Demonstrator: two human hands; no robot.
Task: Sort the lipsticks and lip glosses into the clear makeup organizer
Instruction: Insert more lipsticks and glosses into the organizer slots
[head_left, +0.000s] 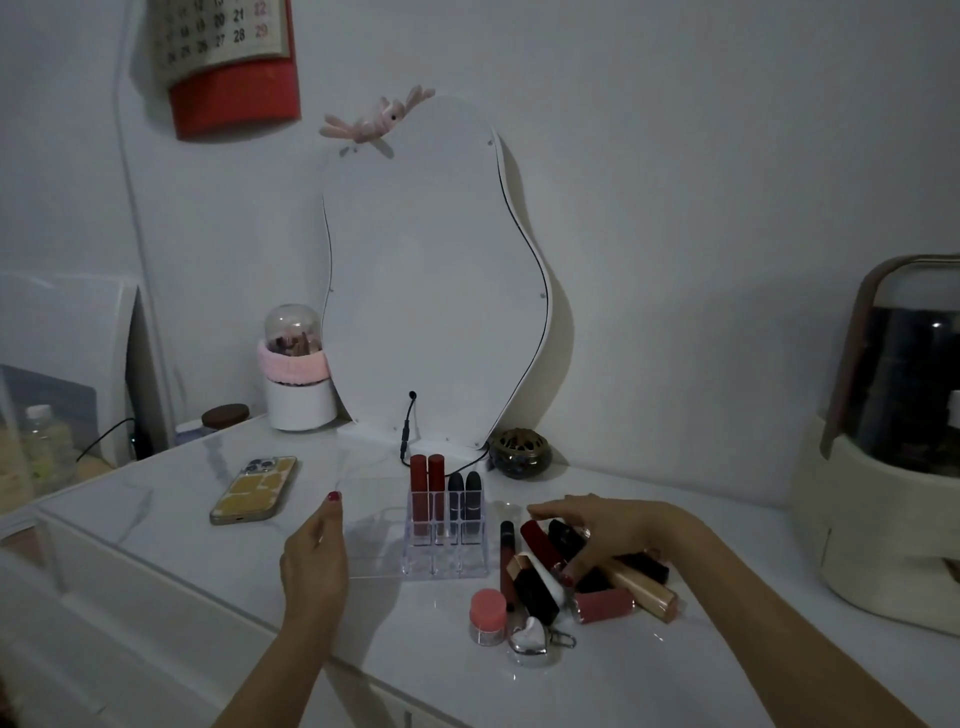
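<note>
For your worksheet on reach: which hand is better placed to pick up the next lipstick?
Right hand: it is already over the loose lipsticks. The left hand rests against the organizer.

Dim, bluish and grainy, the wide-angle view bends at its edges, the mirror (434, 270) casts a soft shadow rightward on the wall (701, 208), and small glints mark the dome case (909, 358).

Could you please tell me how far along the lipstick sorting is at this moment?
Done: two red tubes and two dark tubes stand upright in the clear acrylic organizer's back row. In hand: the right hand reaches into the loose pile of lipsticks; the left hand steadies the organizer. Left: that pile, about eight pieces.
</note>
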